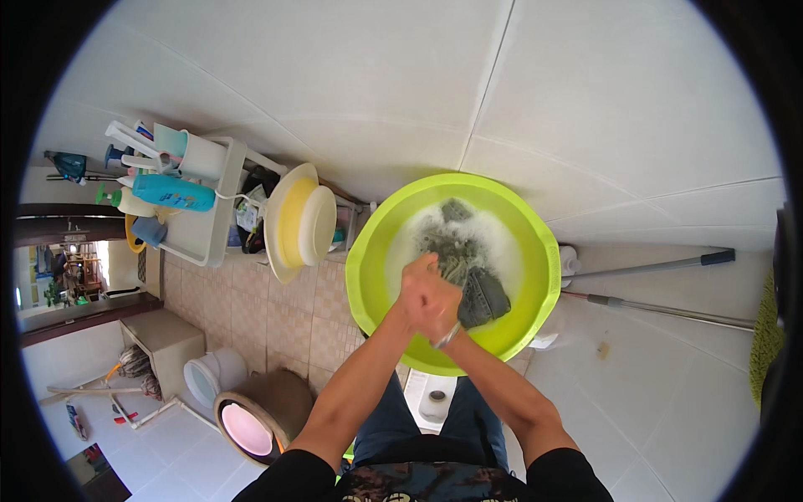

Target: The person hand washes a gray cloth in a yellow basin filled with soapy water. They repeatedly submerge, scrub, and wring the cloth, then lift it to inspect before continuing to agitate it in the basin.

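Observation:
A wet dark grey cloth lies bunched in white suds inside a lime-green basin. My left hand and my right hand are pressed together over the basin's near-left part. Both look closed, with the cloth running out from beneath them on the far side; the part between the fingers is hidden. A silvery band circles my right wrist. Another fold of the cloth surfaces at the far side of the foam.
A shelf rack with bottles and cups stands left, a yellow-and-white basin leaning by it. A white bucket and a brown bin are lower left. Long poles rest at right. Tiled wall rises behind.

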Tool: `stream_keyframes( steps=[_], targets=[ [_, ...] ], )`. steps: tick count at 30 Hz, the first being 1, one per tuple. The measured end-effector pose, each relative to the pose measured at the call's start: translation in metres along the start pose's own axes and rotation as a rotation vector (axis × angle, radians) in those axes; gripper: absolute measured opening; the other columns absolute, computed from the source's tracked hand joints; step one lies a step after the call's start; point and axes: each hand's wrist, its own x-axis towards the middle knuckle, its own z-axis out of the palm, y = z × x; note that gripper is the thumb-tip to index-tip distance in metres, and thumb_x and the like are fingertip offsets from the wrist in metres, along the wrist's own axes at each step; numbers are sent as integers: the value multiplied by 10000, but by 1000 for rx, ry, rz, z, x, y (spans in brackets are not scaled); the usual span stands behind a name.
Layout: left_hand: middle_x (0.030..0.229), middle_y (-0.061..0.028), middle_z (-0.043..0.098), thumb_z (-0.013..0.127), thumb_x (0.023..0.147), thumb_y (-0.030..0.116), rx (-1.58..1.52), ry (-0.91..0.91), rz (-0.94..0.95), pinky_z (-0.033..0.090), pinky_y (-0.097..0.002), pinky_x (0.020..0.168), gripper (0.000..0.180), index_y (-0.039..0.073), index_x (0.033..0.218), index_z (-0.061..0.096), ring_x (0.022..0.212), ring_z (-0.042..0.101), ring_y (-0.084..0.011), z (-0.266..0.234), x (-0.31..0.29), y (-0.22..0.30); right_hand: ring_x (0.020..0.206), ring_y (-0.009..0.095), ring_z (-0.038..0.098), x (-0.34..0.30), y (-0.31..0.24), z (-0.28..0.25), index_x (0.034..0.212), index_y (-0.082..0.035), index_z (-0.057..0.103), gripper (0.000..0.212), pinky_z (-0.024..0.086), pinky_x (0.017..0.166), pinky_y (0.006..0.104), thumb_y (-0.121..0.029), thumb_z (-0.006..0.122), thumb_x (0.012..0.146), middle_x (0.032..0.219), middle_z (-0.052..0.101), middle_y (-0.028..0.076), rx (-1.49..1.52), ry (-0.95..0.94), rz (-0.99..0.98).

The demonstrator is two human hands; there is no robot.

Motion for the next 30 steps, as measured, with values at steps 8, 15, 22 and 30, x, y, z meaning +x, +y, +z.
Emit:
stream_keyframes(
  steps=[8, 15, 22, 30],
  targets=[
    [1001, -82, 634, 664, 897, 359, 183, 644, -12, 486, -377, 818, 385, 5, 1044, 634, 929, 594, -203, 54, -42, 14, 599, 140, 554, 57, 32, -60, 699, -64, 606, 354, 448, 589, 314, -356, 662, 891, 631, 572, 68, 219, -189, 774],
    [1019, -130, 622, 646, 888, 533, 403, 642, 83, 506, -361, 787, 658, -96, 1071, 590, 880, 598, -206, 57, -75, 27, 712, 126, 519, 58, -3, -108, 881, -23, 591, 104, 440, 643, 278, -67, 632, 796, 783, 548, 5, 778, -397, 996],
    [787, -70, 569, 595, 915, 549, 722, 781, 246, 444, -337, 678, 598, -38, 803, 619, 740, 501, -151, 86, -85, 28, 748, 111, 518, 71, -11, -124, 894, -31, 581, 258, 443, 671, 261, 93, 635, 674, 814, 540, 12, 805, -451, 909],
    [765, -79, 566, 507, 937, 602, 1037, 744, 300, 431, -335, 704, 683, -60, 816, 617, 743, 499, -160, 95, -91, 30, 749, 99, 487, 72, -7, -146, 784, -87, 519, 300, 434, 705, 249, -24, 801, 705, 846, 530, -13, 625, -535, 481]
  ],
)
